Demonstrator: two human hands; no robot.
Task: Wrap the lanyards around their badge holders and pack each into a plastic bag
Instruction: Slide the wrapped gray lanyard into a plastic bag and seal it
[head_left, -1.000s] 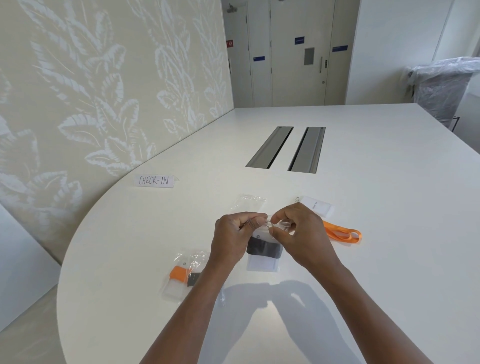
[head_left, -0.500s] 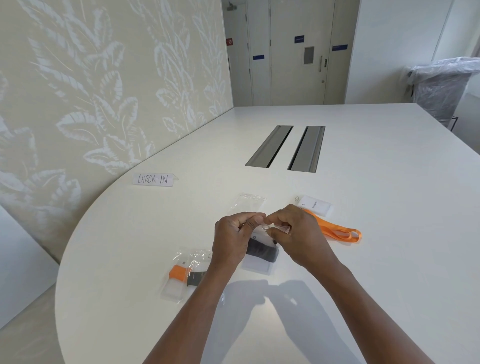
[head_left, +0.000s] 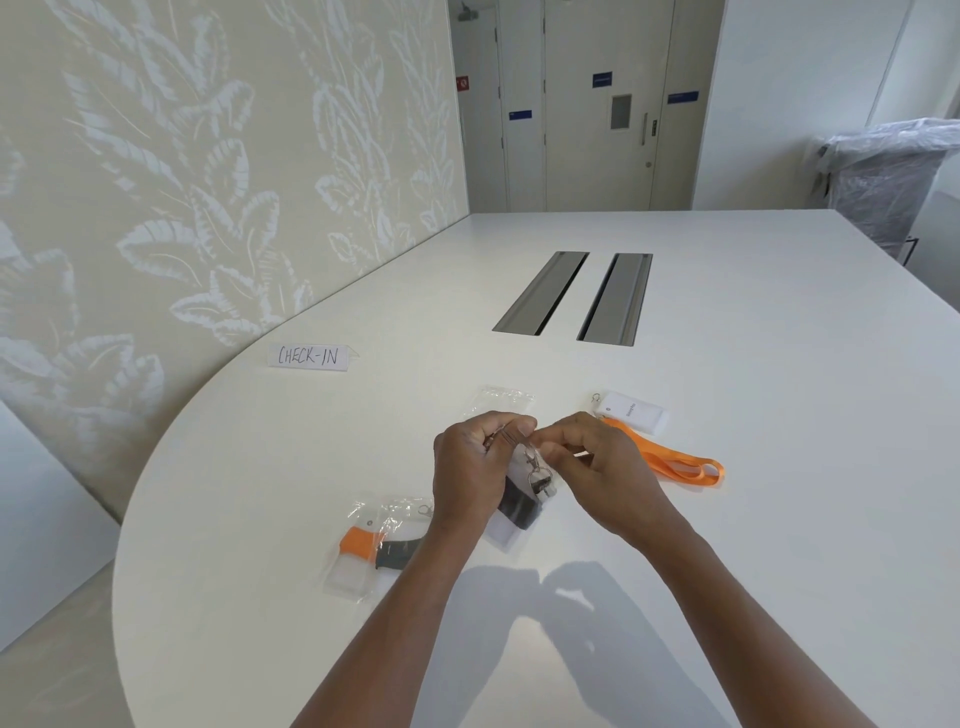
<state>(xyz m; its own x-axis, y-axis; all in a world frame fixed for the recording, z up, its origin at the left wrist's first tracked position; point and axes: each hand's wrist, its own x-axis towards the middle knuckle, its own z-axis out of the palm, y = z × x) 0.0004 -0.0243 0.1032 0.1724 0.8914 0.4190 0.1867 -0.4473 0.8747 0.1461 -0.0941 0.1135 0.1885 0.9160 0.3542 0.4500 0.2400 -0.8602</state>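
A clear plastic bag (head_left: 519, 512) with a badge holder wrapped in a dark lanyard inside it is held just above the table (head_left: 753, 467), tilted, in front of the person. A metal clip (head_left: 535, 467) sticks up at the bag's open top. The left hand (head_left: 475, 470) grips the top left edge of the bag, its fingers (head_left: 511, 426) curled and clamped on the plastic. The right hand (head_left: 602, 467) meets it from the other side, its fingers (head_left: 553, 449) pinching the top of the bag beside the clip. The two hands almost touch above the bag's mouth.

To the left, near the left forearm, lie packed bags (head_left: 371, 551) on the table, with an orange-wrapped and a dark-wrapped badge holder showing inside; how many bags there are cannot be told. Just beyond the hands lies an empty clear bag (head_left: 501, 397), flat. To the right, a white badge holder (head_left: 636, 413) lies flat with an orange lanyard (head_left: 675, 462) trailing from it, unwrapped, toward the right.

Farther left on the table stands a paper sign reading "CHECK-IN" (head_left: 309, 357). Two grey slots (head_left: 571, 299) are set into the middle of the table. A leaf-patterned wall (head_left: 208, 182) runs along the left side.
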